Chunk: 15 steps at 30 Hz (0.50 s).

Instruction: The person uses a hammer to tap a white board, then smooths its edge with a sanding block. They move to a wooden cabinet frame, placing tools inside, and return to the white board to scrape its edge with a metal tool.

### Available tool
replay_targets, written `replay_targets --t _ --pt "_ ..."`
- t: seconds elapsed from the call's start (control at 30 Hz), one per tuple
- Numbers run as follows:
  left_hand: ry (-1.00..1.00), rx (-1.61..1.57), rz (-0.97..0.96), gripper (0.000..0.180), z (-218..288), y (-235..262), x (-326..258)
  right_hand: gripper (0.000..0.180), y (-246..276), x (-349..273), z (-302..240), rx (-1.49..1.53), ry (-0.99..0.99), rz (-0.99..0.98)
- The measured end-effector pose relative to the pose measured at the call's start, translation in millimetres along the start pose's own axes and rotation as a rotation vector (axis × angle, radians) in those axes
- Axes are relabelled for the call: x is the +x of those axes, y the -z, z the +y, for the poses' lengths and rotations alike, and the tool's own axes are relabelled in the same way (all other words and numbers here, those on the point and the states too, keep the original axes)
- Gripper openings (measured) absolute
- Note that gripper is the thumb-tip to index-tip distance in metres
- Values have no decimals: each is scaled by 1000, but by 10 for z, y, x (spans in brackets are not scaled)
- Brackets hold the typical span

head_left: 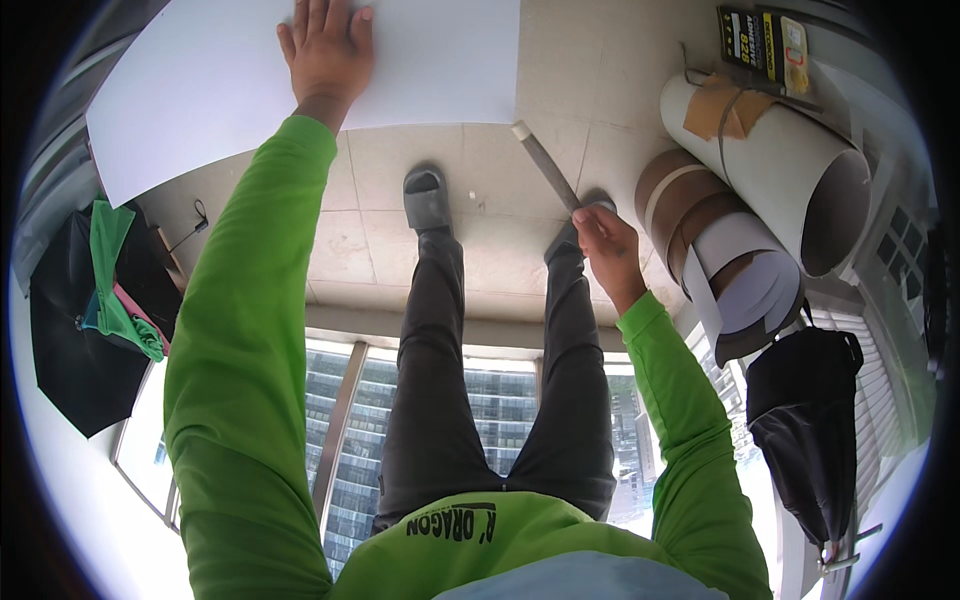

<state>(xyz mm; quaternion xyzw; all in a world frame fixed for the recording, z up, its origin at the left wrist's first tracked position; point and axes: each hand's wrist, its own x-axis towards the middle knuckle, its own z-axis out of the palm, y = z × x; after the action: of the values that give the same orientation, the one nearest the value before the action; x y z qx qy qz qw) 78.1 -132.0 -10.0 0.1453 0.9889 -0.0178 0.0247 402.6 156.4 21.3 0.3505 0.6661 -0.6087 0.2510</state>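
My left hand (330,62) lies flat on a large white sheet (440,65), fingers spread toward its far side. Its palm presses on the surface near the sheet's close edge. My right hand (609,246) is closed around one end of a slim grey-brown stick (549,165) with a pale tip. The stick points up and to the left, its tip close to the sheet's near right corner. Whether it is a tool handle or a plain rod cannot be told.
Two rolls of sheet material, a pale one (770,160) and a brown-and-white one (715,235), lie at the right. Beyond them is a black and yellow box (760,45). A folded black umbrella (805,420) hangs lower right; an open black umbrella (80,350) with green cloth stands left.
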Motion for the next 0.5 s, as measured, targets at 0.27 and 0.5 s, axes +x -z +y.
replay_targets --t 0.27,0.5 --pt "-509 -170 -50 108 1188 79 -762 26 521 -809 600 222 -195 156" --pt "-490 -129 -136 87 1011 272 -696 23 975 -1085 932 299 -205 234"
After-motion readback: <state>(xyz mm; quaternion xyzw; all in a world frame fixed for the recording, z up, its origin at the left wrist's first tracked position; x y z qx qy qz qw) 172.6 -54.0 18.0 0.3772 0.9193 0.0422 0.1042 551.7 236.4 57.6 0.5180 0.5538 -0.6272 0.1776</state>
